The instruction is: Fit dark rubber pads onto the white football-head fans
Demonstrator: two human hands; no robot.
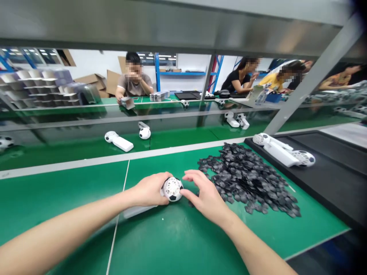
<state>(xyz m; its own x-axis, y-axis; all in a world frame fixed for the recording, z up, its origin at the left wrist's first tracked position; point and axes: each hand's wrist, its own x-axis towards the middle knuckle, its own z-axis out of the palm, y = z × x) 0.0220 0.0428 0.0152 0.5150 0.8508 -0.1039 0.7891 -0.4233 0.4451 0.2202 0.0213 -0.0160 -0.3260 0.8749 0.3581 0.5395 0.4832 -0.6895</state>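
Note:
My left hand [155, 190] is closed around the head of a white handheld device, probably a small fan, shaped like a soccer ball [173, 188]. The ball has black patches and an open grille facing up. Its white handle [139, 211] runs out to the left beneath my wrist. My right hand [202, 193] is beside the ball with thumb and fingers spread and curved; the thumb tip is at the ball's right edge, and whether it touches I cannot tell. Just past my right hand lies a heap of small flat black pieces [243, 175].
A black tray [329, 172] on the right holds white soccer-ball devices [279, 151]. On the green belt beyond a pale rail lie more of them, one with its handle [123, 143] showing. Across the line, several people work; one person [134, 84] holds a box. A metal shelf [172, 26] hangs overhead.

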